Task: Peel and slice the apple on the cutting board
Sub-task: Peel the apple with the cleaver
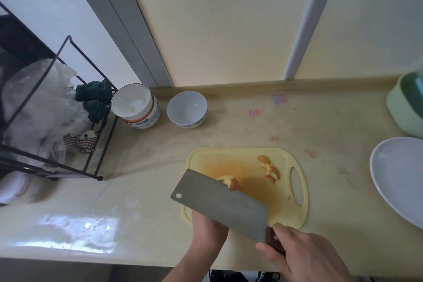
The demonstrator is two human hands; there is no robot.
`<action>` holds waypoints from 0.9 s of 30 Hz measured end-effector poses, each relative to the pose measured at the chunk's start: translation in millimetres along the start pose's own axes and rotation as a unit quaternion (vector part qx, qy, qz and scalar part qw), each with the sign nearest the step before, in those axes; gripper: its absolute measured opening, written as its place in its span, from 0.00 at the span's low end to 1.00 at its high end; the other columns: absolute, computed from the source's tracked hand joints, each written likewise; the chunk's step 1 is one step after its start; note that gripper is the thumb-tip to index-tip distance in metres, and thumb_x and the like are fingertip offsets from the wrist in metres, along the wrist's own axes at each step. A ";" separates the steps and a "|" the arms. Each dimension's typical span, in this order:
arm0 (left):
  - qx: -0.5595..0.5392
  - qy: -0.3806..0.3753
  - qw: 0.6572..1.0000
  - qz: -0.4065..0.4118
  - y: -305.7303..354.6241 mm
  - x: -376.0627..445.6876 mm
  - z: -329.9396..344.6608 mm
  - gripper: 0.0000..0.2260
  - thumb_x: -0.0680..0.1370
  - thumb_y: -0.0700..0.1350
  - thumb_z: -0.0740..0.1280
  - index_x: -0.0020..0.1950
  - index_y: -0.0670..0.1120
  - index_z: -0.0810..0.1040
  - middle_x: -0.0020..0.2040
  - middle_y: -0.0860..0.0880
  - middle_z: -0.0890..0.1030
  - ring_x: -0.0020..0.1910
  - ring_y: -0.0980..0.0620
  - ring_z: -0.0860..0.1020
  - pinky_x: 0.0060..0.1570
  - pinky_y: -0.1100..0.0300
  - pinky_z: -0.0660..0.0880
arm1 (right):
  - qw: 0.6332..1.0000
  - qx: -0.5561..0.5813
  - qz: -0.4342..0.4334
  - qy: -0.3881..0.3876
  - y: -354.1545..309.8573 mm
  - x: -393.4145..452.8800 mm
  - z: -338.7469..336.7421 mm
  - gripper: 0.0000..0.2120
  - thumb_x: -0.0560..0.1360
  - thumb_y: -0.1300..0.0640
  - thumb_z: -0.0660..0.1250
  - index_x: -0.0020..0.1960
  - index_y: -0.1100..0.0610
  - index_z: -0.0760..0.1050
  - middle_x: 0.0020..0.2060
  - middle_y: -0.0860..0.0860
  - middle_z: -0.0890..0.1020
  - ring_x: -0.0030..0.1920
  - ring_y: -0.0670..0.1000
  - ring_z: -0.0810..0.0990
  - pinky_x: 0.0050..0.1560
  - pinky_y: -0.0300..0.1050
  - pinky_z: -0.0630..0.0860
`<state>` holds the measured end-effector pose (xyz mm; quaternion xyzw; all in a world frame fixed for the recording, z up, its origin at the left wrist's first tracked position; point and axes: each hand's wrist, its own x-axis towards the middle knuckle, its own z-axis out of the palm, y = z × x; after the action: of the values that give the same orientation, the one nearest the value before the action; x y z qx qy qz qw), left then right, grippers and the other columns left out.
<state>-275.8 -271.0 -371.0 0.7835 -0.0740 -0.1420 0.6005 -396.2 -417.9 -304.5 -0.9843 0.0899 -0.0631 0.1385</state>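
Observation:
A yellow cutting board lies on the counter. My right hand grips the dark handle of a wide cleaver, whose blade is held flat above the board's left part. My left hand is under the blade, its fingers hidden. An apple piece with red peel shows just past the blade's far edge. Curls of apple peel lie on the board's right side near its handle hole.
Two bowls stand at the back of the counter. A black wire rack with plastic bags fills the left. A white plate and a green container sit at the right edge.

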 end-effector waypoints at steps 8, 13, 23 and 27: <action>0.017 -0.017 0.999 0.031 12.5 -0.9 0.2 0.24 0.62 0.54 0.78 0.54 0.49 0.77 0.49 0.49 0.79 0.49 0.59 0.78 0.47 0.70 0.73 | 0.989 0.040 0.090 -0.106 8.6 7.9 -1.1 0.24 0.75 0.29 0.43 0.38 0.44 0.66 0.24 0.43 0.73 0.22 0.45 0.75 0.23 0.37 0.58; 0.105 0.009 0.994 -0.034 -1.4 -13.8 -4.4 0.33 0.57 0.77 0.73 0.51 0.60 0.70 0.51 0.53 0.77 0.50 0.59 0.76 0.45 0.59 0.76 | 0.978 0.144 0.132 -0.077 36.7 16.9 -4.4 0.30 0.73 0.27 0.40 0.33 0.49 0.65 0.22 0.48 0.71 0.24 0.46 0.72 0.24 0.38 0.64; -0.018 -0.055 0.992 0.113 42.2 3.1 -5.2 0.15 0.70 0.66 0.74 0.41 0.58 0.77 0.37 0.57 0.81 0.35 0.64 0.77 0.35 0.69 0.72 | 0.982 0.087 0.068 -0.156 15.7 -0.5 -19.7 0.32 0.65 0.21 0.32 0.36 0.47 0.59 0.24 0.45 0.65 0.26 0.46 0.65 0.28 0.40 0.62; -0.017 -0.050 0.993 0.103 40.8 2.6 -0.3 0.05 0.68 0.51 0.71 0.39 0.52 0.77 0.36 0.60 0.81 0.35 0.65 0.78 0.35 0.73 0.71 | 0.984 0.036 0.071 -0.161 13.9 2.1 -26.1 0.22 0.75 0.28 0.48 0.35 0.45 0.54 0.21 0.44 0.58 0.20 0.47 0.64 0.19 0.35 0.50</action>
<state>-271.0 -282.4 -332.0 0.7535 -0.1818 -0.1194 0.6205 -400.3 -438.3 -283.4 -0.9671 0.1340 0.1026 0.1904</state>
